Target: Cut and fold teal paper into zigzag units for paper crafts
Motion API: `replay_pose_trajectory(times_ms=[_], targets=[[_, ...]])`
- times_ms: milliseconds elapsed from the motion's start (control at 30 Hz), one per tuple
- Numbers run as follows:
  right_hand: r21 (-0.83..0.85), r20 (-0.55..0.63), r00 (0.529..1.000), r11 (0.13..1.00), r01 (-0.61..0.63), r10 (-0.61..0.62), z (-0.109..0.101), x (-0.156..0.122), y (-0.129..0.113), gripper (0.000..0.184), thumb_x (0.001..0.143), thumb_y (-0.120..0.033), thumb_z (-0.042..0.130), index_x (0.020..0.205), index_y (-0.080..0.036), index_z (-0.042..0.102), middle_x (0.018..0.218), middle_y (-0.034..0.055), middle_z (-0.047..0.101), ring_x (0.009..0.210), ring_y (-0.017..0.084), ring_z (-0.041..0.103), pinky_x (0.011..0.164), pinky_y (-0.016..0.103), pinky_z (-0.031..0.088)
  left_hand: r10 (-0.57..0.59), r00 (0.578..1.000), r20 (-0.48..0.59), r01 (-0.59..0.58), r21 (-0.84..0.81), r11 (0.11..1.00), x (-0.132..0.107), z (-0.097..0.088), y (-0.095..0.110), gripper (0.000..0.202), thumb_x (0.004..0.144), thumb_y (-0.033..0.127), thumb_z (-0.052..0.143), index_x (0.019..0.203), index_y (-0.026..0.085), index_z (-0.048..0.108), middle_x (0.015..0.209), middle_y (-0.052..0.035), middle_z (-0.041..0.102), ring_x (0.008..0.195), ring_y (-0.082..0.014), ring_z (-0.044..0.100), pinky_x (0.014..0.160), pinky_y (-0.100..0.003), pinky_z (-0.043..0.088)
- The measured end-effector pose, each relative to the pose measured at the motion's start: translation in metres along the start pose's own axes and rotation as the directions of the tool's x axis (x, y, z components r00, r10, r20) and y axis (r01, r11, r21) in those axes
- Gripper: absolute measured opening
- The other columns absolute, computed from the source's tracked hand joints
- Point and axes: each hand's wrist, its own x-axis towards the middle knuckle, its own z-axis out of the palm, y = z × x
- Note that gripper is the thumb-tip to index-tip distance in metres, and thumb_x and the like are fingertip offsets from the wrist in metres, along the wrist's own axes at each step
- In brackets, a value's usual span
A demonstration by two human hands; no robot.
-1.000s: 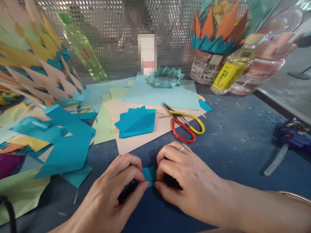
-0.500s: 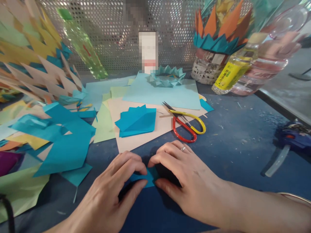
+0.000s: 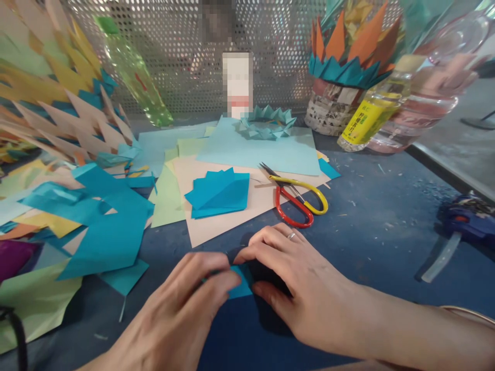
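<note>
A small piece of blue paper (image 3: 242, 284) lies on the dark table at the near middle, partly covered by both hands. My left hand (image 3: 185, 304) is closed at its left side, thumb brought close to the fingers, slightly blurred. My right hand (image 3: 288, 278), with a ring on one finger, holds the paper's right side between curled fingertips and thumb. Beyond my hands lies a stack of blue paper pieces (image 3: 222, 193) on a pale pink sheet (image 3: 204, 229). To its right rest scissors (image 3: 296, 193) with one red and one yellow handle.
Blue paper scraps (image 3: 106, 237) spread at the left below a pointed paper construction (image 3: 93, 116). A glue gun (image 3: 467, 219) lies at the right. A green bottle (image 3: 135, 77), a yellow-labelled bottle (image 3: 375, 111) and a decorated pot (image 3: 334, 103) stand along the back by a perforated metal panel (image 3: 166, 56).
My left thumb has moved up and right over the blue paper, closing toward the fingers. My right hand stays almost where it was.
</note>
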Motion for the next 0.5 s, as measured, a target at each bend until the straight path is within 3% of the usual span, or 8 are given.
replay_pose_trajectory(times_ms=[133, 267, 500], targets=[[-0.005, -0.014, 1.0, 1.0, 0.009, -0.009, 0.002, 0.0, 0.001, 0.036, 0.083, -0.006, 0.057, 0.114, -0.023, 0.058, 0.11, 0.0056, 0.057, 0.103, 0.022, 0.05, 0.09, 0.042, 0.041, 0.203, 0.979, -0.021, -0.198, 0.138, 0.97, -0.01, 0.005, 0.003, 0.034, 0.094, 0.012, 0.036, 0.113, 0.02, 0.064, 0.106, -0.0045, 0.069, 0.103, -0.0185, 0.061, 0.098, -0.031, 0.045], [-0.026, -0.011, 1.0, 0.999, 0.024, -0.025, 0.002, 0.0, 0.001, 0.033, 0.084, -0.006, 0.058, 0.112, -0.023, 0.06, 0.109, 0.0055, 0.058, 0.102, 0.021, 0.051, 0.089, 0.041, 0.042, 0.261, 0.962, -0.085, -0.227, 0.286, 0.931, -0.022, 0.015, 0.003, 0.037, 0.092, 0.005, 0.04, 0.11, 0.02, 0.068, 0.104, -0.0018, 0.071, 0.101, -0.0163, 0.061, 0.106, -0.031, 0.038], [-0.023, -0.02, 0.997, 0.997, 0.08, -0.08, -0.003, 0.005, 0.006, 0.022, 0.093, -0.013, 0.051, 0.11, -0.02, 0.062, 0.106, 0.0071, 0.06, 0.098, 0.019, 0.053, 0.089, 0.039, 0.043, 0.266, 0.964, -0.03, -0.24, 0.339, 0.91, -0.022, 0.012, 0.005, 0.043, 0.091, 0.0, 0.036, 0.11, 0.02, 0.069, 0.104, -0.0014, 0.072, 0.1, -0.0157, 0.063, 0.106, -0.031, 0.038]])
